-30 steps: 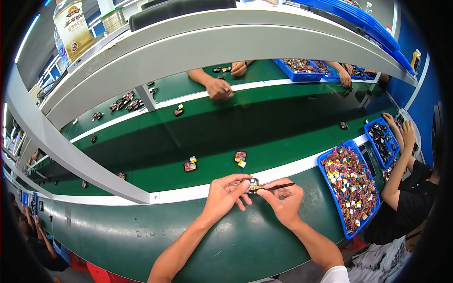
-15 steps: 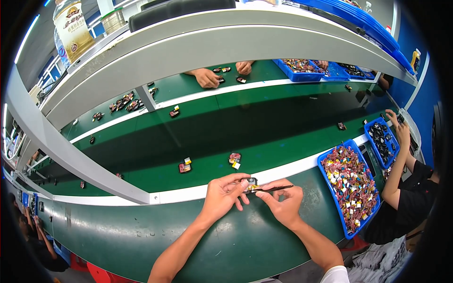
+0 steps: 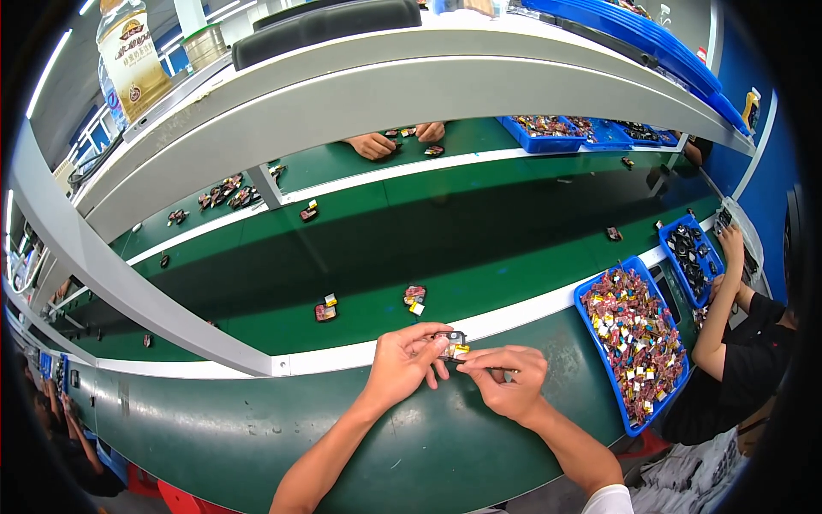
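My left hand (image 3: 397, 368) pinches a small black plastic housing (image 3: 455, 339) by its left side, above the front edge of the green bench. A yellow and white part shows in the housing. My right hand (image 3: 514, 384), fingers closed, holds a thin dark tweezer-like tool (image 3: 456, 361) whose tip is at the housing's lower edge. Most of that tool is hidden by the fingers. Just beyond my hands, two reddish circuit pieces with yellow and white parts, a nearer one (image 3: 414, 298) and a left one (image 3: 325, 309), lie on the green belt.
At right on the bench stands a blue tray (image 3: 585, 321) heaped with reddish circuit pieces. Behind it, another blue tray (image 3: 716, 259) holds black housings beside a co-worker's arm (image 3: 717, 334). A grey shelf frame (image 3: 360, 90) crosses overhead. Another person's hands (image 3: 372, 146) work across the belt.
My right hand has turned and its fingers have drawn in close to the housing, hiding more of the dark tool. The belt pieces have shifted slightly left. The right-hand co-worker's nearer hand has lowered.
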The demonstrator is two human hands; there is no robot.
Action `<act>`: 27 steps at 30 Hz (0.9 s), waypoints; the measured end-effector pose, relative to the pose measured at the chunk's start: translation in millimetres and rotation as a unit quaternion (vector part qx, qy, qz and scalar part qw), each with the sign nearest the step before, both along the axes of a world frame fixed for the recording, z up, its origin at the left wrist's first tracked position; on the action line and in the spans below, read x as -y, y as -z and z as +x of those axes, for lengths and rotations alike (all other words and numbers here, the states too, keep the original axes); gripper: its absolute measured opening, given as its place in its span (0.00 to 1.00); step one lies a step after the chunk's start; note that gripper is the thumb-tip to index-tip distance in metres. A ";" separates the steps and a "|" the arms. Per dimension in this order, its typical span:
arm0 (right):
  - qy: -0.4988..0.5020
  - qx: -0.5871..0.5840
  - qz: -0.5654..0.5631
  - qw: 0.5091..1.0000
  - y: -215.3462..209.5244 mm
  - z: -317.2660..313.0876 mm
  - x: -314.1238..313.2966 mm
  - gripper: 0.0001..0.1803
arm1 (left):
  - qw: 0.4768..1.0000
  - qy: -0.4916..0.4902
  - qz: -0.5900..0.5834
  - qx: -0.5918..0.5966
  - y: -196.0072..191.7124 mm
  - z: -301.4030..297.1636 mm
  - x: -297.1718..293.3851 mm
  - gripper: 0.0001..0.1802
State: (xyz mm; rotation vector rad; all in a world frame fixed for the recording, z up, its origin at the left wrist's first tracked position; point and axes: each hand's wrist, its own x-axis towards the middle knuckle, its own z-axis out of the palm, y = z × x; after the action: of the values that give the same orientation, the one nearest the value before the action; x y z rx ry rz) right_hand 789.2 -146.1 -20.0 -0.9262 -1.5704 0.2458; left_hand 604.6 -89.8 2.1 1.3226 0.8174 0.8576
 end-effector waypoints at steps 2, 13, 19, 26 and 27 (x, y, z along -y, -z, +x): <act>0.001 0.005 0.019 1.000 -0.8 -2.5 -1.2 0.09 | 1.000 -0.006 0.000 -0.009 -1.5 1.9 2.0 0.13; 0.015 0.065 0.081 0.994 5.9 -3.4 -5.7 0.10 | 0.987 -0.113 0.047 -0.103 5.2 14.7 9.4 0.09; 0.063 -0.081 0.014 0.995 0.9 -0.7 -7.9 0.09 | 0.955 -0.266 0.097 -0.087 15.1 -37.5 -74.4 0.10; 0.063 -0.089 -0.025 0.994 6.1 3.5 -11.9 0.08 | 0.680 -0.372 0.390 -0.497 31.0 -78.4 -123.1 0.09; 0.070 -0.088 -0.025 0.993 7.2 6.7 -11.5 0.08 | 0.683 -0.367 0.392 -0.494 23.4 -67.9 -122.3 0.09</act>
State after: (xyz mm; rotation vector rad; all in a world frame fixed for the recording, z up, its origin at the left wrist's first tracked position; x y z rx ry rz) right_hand 795.9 -134.6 -27.2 -1.0214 -1.3360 0.2626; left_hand 536.6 32.5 -21.3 2.3563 2.0989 1.1558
